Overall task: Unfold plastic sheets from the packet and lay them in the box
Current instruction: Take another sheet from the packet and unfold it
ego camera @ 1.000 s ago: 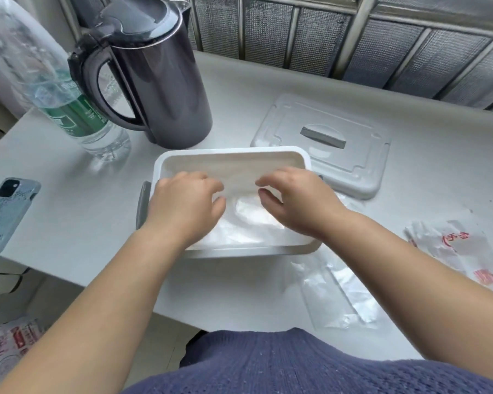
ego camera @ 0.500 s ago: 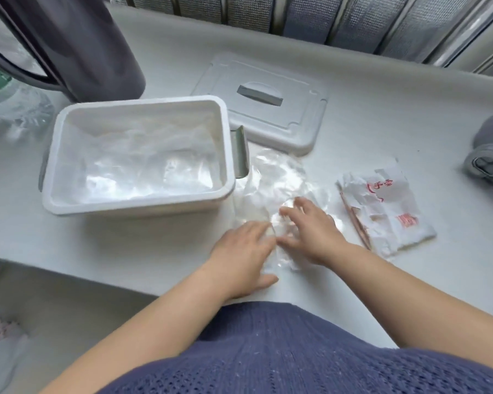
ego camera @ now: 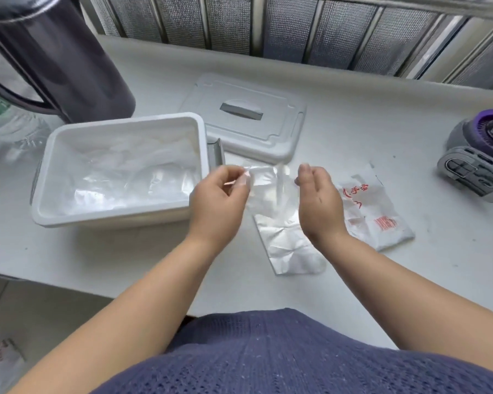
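Observation:
The white plastic box (ego camera: 108, 218) stands left of centre on the table, with clear plastic sheets (ego camera: 117, 177) lying crumpled inside it. Just right of the box I hold a clear plastic sheet (ego camera: 268, 184) up above the table. My left hand (ego camera: 218, 203) pinches its upper left corner. My right hand (ego camera: 318, 203) has its fingertips on the sheet's right edge. A folded sheet (ego camera: 292, 248) lies flat on the table below the held one. The torn white packet (ego camera: 377, 216) with red print lies to the right of my right hand.
The box's grey-handled lid (ego camera: 245, 118) lies behind the hands. A dark kettle (ego camera: 54, 58) and a clear water bottle (ego camera: 6, 118) stand at the far left. A grey and purple device (ego camera: 481, 157) sits at the right edge. The table's front edge runs near my body.
Both hands left the box, moved right to the sheets on the table, then lifted one sheet off the table and began spreading it between them.

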